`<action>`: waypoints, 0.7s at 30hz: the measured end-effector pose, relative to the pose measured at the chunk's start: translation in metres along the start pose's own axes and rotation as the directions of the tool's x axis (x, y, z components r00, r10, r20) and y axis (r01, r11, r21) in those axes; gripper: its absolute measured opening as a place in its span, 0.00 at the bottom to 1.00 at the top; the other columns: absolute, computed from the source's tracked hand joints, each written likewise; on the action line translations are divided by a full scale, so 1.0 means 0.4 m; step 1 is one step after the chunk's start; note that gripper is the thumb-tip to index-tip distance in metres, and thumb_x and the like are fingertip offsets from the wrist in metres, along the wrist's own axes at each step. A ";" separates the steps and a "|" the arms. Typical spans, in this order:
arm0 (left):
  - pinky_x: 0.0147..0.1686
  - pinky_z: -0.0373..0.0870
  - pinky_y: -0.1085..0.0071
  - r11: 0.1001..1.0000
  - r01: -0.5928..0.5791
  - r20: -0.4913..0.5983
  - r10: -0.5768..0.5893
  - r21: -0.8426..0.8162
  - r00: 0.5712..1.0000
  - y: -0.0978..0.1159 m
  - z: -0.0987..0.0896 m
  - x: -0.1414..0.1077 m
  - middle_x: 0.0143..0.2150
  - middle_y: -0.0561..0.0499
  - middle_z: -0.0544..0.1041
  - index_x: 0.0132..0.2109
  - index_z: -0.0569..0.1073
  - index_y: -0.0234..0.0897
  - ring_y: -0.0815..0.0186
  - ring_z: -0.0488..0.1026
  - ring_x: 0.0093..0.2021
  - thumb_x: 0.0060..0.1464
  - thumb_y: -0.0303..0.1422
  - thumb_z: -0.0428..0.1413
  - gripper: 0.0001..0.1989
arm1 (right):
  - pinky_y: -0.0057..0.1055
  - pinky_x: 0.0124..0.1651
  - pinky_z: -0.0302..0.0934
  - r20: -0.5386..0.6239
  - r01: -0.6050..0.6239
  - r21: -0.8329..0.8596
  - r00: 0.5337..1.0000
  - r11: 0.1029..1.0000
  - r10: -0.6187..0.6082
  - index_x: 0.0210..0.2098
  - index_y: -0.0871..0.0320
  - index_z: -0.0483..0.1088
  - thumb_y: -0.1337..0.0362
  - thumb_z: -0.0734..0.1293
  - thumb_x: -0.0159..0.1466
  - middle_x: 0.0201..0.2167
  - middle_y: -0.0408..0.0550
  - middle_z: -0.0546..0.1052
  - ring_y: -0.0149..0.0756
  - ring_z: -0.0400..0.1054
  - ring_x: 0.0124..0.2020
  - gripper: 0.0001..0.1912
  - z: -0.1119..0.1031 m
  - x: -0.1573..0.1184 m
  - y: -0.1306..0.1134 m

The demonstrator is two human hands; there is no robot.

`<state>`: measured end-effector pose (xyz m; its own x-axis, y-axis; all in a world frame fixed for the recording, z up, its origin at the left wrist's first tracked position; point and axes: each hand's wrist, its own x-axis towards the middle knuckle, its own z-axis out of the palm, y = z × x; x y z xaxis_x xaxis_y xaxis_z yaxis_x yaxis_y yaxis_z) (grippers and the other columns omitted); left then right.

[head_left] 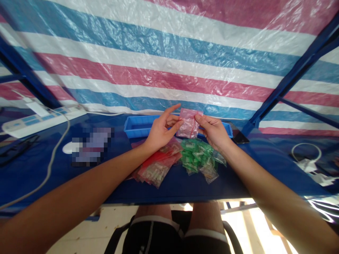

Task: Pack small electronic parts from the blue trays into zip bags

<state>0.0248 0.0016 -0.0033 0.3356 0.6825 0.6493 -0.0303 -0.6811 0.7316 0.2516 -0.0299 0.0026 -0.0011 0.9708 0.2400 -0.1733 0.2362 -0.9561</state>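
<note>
A small pink plastic zip bag (pixel 187 123) is held up in front of a blue bin (pixel 137 127). My right hand (pixel 213 130) pinches the bag at its right edge, thumb on the front. At the bag's left edge my left hand (pixel 164 128) pinches with thumb and fingers, its index finger stretched upward. Below my left hand lies a pile of pink and red plastic bags (pixel 159 164) with small parts inside. Beside it, under the held bag, are several small green bags (pixel 194 155). A clear bag of small parts (pixel 209 172) lies nearest the front edge.
The blue table (pixel 169 193) carries a power strip (pixel 39 121) and white cable (pixel 57 151) at left, with a blurred-out object (pixel 92 146) nearby. A dark flat object (pixel 238 133) is behind my right hand; a white charger (pixel 307 164) sits far right. Striped sheeting (pixel 169 63) hangs behind.
</note>
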 end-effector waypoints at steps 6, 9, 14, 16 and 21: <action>0.42 0.76 0.70 0.990 -0.016 -0.048 0.023 0.137 0.999 0.008 -0.005 0.000 0.46 0.47 0.84 0.68 0.78 0.42 0.65 0.79 0.40 0.69 0.43 0.63 0.24 | 0.31 0.38 0.78 0.032 0.004 -0.012 0.999 1.000 -0.004 0.42 0.51 0.86 0.42 0.82 0.58 0.40 0.44 0.85 0.37 0.79 0.38 0.22 0.004 -0.004 -0.007; 0.38 0.75 0.70 0.987 -0.020 -0.047 0.028 0.157 0.999 0.003 -0.007 0.001 0.44 0.47 0.85 0.69 0.77 0.43 0.65 0.78 0.37 0.69 0.44 0.63 0.26 | 0.31 0.39 0.78 0.025 0.014 0.000 1.000 1.000 -0.014 0.41 0.51 0.85 0.42 0.83 0.56 0.37 0.44 0.84 0.36 0.78 0.37 0.23 0.004 -0.004 -0.008; 0.39 0.74 0.69 0.972 -0.098 0.003 0.100 0.211 0.995 0.004 -0.009 0.002 0.52 0.45 0.85 0.63 0.82 0.44 0.62 0.80 0.43 0.70 0.41 0.62 0.19 | 0.32 0.38 0.77 -0.003 -0.006 0.015 1.000 1.000 0.006 0.39 0.51 0.85 0.41 0.83 0.54 0.36 0.44 0.84 0.38 0.78 0.37 0.24 0.001 -0.003 -0.008; 0.42 0.74 0.68 0.965 -0.124 0.027 0.121 0.229 0.992 0.008 -0.007 0.003 0.55 0.43 0.84 0.56 0.86 0.41 0.60 0.81 0.48 0.70 0.40 0.62 0.14 | 0.33 0.39 0.77 -0.008 -0.020 0.011 1.000 1.000 0.021 0.41 0.51 0.85 0.41 0.83 0.54 0.37 0.44 0.85 0.39 0.78 0.38 0.24 0.001 -0.003 -0.008; 0.43 0.76 0.68 0.972 -0.094 -0.017 0.101 0.216 0.995 0.014 -0.001 0.003 0.51 0.43 0.84 0.54 0.85 0.38 0.63 0.80 0.43 0.69 0.41 0.62 0.14 | 0.30 0.38 0.76 0.032 -0.031 -0.003 0.999 1.000 0.031 0.43 0.51 0.84 0.42 0.83 0.56 0.37 0.44 0.84 0.36 0.77 0.36 0.25 0.000 -0.003 -0.008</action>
<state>0.0246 -0.0012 0.0015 0.3145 0.6150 0.7231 0.1421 -0.7836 0.6048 0.2523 -0.0317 0.0053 -0.0379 0.9759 0.2150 -0.1698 0.2057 -0.9638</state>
